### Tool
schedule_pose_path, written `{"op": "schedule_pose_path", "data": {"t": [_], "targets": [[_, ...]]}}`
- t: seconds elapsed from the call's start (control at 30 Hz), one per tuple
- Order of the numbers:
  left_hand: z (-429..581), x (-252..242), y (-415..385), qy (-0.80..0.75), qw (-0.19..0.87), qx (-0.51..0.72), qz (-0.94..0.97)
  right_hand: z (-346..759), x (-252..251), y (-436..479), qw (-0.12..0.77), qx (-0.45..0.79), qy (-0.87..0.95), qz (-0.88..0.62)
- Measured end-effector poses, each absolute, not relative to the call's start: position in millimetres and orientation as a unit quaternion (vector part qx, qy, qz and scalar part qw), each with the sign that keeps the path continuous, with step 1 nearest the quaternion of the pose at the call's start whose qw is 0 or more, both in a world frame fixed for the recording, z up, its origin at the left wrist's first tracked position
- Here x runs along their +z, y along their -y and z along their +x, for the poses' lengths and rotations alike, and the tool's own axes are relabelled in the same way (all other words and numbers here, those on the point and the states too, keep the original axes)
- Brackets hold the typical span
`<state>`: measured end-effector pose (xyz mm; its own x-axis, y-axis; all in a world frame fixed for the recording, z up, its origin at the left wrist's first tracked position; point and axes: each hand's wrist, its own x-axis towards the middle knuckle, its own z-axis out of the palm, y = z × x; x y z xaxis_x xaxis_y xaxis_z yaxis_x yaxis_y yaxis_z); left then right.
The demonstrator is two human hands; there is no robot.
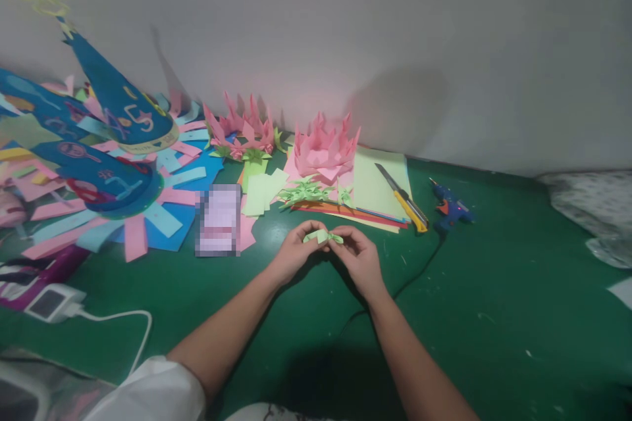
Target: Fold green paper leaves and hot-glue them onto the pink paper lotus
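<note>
Between my fingers is a small folded piece of light green paper, held just above the green table. My left hand pinches its left part, thumb on top. My right hand pinches its right end, with the two hands almost touching. Fingertips hide the underside of the fold. Right behind the hands lie several green folded paper leaves on a stack of coloured paper. A pink folded paper lotus stands at the back of that stack, and a second pink lotus is to its left.
A yellow utility knife with its blade out lies on the paper stack's right edge. Beyond it rests a blue glue gun, its cord trailing toward my right arm. Decorated blue cones, a blurred phone-like object and a white cable occupy the left.
</note>
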<state>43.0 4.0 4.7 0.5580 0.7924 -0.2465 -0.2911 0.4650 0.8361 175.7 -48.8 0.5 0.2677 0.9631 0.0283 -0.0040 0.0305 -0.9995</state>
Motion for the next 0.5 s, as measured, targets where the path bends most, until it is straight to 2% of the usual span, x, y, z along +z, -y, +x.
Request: {"op": "schedule_pose_path", "data": {"t": [0.27, 0.5], "targets": [[43.9, 12.1, -2.1, -0.317, 0.803, 0.335, 0.377, 178.6, -2.5, 47.2, 0.588, 0.417, 0.45, -0.527], [46.9, 10.0, -4.1, -0.351, 0.79, 0.325, 0.384, 176.7, -5.5, 48.4, 0.563, 0.375, 0.485, -0.554]]}}
